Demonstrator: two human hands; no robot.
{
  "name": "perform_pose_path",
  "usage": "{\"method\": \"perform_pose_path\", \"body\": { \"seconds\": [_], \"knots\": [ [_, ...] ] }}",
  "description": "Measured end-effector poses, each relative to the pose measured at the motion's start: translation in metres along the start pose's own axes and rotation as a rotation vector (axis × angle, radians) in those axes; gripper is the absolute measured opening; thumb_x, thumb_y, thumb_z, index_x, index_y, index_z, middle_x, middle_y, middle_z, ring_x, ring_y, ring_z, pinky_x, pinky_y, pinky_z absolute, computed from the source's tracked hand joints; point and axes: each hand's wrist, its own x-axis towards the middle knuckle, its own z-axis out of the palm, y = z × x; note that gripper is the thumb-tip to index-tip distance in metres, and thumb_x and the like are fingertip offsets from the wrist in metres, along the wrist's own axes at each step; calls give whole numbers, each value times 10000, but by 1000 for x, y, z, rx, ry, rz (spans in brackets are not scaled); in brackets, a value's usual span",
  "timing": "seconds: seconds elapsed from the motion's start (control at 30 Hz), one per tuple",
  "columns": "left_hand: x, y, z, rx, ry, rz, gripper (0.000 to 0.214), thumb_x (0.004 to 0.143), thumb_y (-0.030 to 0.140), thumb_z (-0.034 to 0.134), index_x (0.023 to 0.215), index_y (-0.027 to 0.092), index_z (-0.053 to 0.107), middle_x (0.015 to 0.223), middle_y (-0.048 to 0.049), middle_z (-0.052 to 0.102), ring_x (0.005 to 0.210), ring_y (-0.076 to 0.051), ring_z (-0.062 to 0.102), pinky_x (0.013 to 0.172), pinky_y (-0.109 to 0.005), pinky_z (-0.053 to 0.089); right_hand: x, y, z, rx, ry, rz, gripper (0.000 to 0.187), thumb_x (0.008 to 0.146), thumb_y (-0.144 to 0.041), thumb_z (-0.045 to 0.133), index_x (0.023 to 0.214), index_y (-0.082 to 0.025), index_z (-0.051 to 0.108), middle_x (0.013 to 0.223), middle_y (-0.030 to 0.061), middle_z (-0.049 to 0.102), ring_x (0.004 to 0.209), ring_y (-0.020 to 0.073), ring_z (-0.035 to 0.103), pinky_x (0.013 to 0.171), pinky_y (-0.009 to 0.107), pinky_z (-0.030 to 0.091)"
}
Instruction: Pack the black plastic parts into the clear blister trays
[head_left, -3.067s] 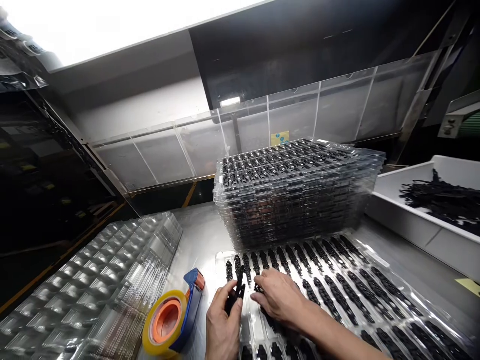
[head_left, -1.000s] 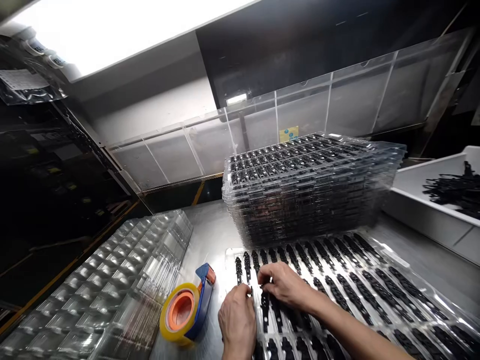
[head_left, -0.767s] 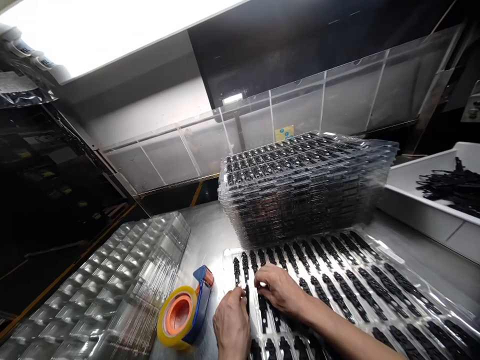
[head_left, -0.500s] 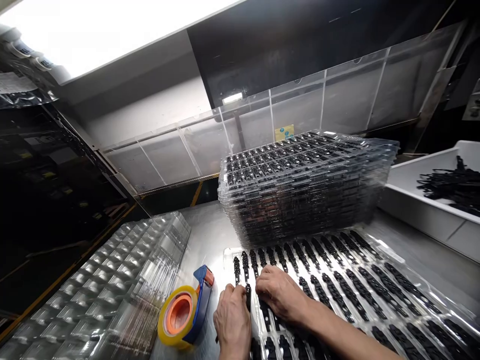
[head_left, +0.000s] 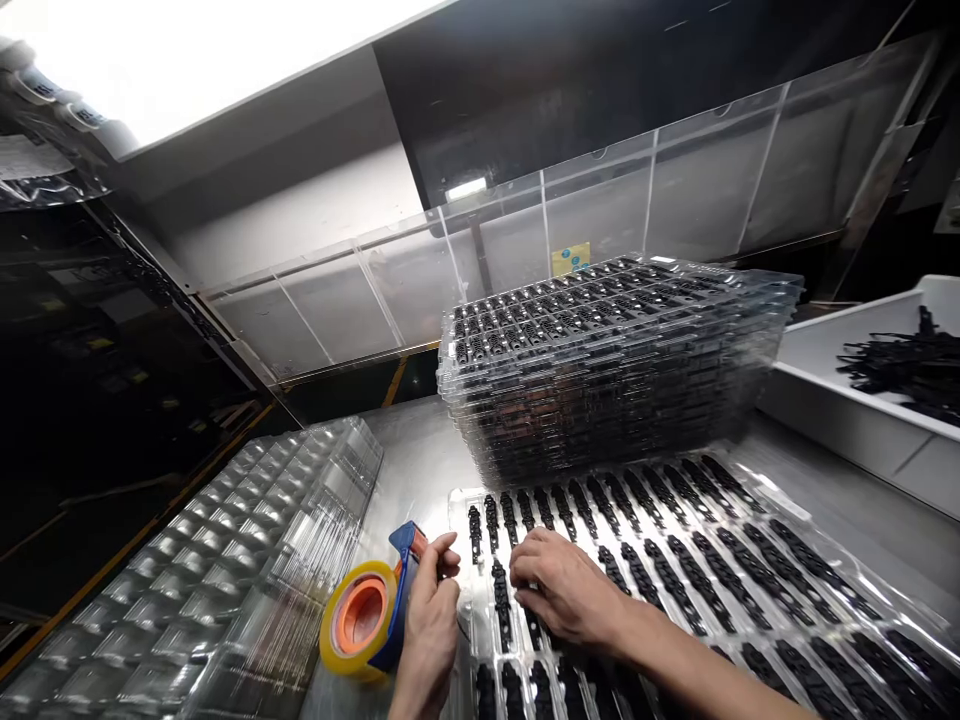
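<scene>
A clear plastic tray (head_left: 463, 590) lies before me, its slots filled in rows with narrow black plastic parts (head_left: 501, 600). Over its second row, the fingers of my right hand (head_left: 566, 585) are bent down and closed at the top end of one black part, mostly covered by the hand. My left hand (head_left: 429, 625) is off the tray's left edge, beside the tape dispenser (head_left: 405, 600) with its yellow roll. Its fingers curl inward, and whatever they hold, if anything, is hidden.
Behind the tray rises a tall stack of filled clear trays (head_left: 600, 400). A stack of clear trays (head_left: 255, 540) stands at left. On the right, a white bin (head_left: 847, 420) holds loose black parts (head_left: 907, 365). A clear panel (head_left: 510, 240) borders the metal table (head_left: 412, 450).
My left hand has left the tray and moved left towards the tape dispenser, uncovering a black part in the second row. My right hand has stayed nearly in place.
</scene>
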Motion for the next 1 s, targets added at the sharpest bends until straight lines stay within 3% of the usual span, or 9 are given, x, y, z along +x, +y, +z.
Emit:
{"method": "perform_pose_path", "body": {
  "seconds": [0.17,0.23,0.33,0.4,0.5,0.6,0.77,0.87,1.0],
  "knots": [
    [-9,14,8,-614,-170,-49,499,693,218,649,1183,198,557,1090,-76,628,1067,-195,582,990,-357,423,5,-21,7,297,-8,89,190,843,-269,588,997,-201,676,918,23,696,823,178,611,726,281,461],
    [-13,16,12,-695,-205,-29,519,707,273,685,1202,222,541,1193,-91,613,1170,-224,546,1024,-385,409,8,-26,16,423,-22,152,260,814,-246,585,1064,-194,636,843,0,698,718,140,627,605,216,458],
    [-12,6,11,-369,-67,36,505,740,376,665,1195,210,521,1208,-95,603,1167,-215,548,977,-338,436,10,-30,28,518,32,272,323,790,-228,563,1106,-162,576,770,-5,680,627,119,610,510,184,422],
    [-8,-6,5,-66,13,32,514,720,448,656,1133,166,537,1001,-76,654,918,-193,635,804,-300,493,8,-33,34,526,79,329,275,780,-210,543,1047,-159,582,779,8,684,629,122,608,507,187,415],
    [-1,-18,-3,130,-20,0,530,677,475,652,1065,120,581,690,-6,622,636,-177,603,628,-298,474,0,-40,40,495,89,349,235,710,-142,559,931,-172,630,784,22,705,679,153,635,552,210,429],
    [5,-19,-3,238,-47,34,426,697,375,613,1042,128,636,686,-10,634,687,-193,613,696,-316,470,-15,-45,42,411,55,297,299,662,-124,596,942,-200,666,815,19,723,746,183,654,654,241,444],
    [2,-14,10,451,-50,174,328,728,156,493,996,167,681,962,-74,652,891,-224,592,859,-363,417,-46,-46,27,362,21,276,263,691,-150,579,921,-236,674,822,-10,717,731,167,644,641,218,435],
    [-3,-18,14,594,-16,246,329,764,128,454,998,173,682,1010,-92,619,980,-255,547,898,-388,393,-63,-45,11,370,38,279,198,729,-161,570,879,-241,671,784,-21,698,703,161,629,618,219,435],
    [-7,-27,10,783,39,338,278,838,193,450,967,207,695,948,-83,623,910,-250,552,821,-364,432,-62,-45,-6,230,86,216,138,820,-194,553,871,-233,674,828,-2,700,733,172,633,652,245,468]
  ]
}}
